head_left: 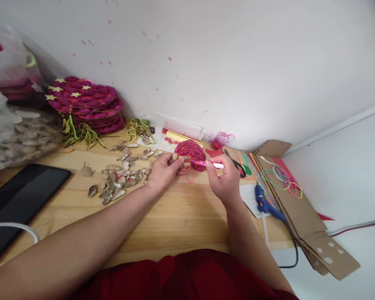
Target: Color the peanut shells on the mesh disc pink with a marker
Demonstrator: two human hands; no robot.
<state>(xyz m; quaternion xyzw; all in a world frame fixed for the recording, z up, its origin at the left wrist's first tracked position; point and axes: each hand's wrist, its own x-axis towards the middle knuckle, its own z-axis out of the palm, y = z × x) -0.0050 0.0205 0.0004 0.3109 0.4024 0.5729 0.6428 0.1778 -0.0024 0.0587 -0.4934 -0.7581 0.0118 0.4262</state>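
Note:
A round magenta piece covered in shell-like bumps [190, 151] is held over the wooden table by my left hand [165, 171], whose fingers grip its lower left edge. Some pale, unpainted shells show along that edge. My right hand [224, 177] is closed on a white and pink pen-like brush [214, 164], its tip touching the piece's lower part. A pink loop of cord [190, 175] hangs below the piece. Loose nut shells [118, 179] lie left of my left hand.
At the left are stacked magenta discs with stars [90, 104], a bag of shells [31, 133] and a black tablet [25, 204]. To the right lie scissors [239, 166], a blue glue gun [265, 204] and cardboard [303, 208]. A pink paint pot [217, 143] stands by the wall.

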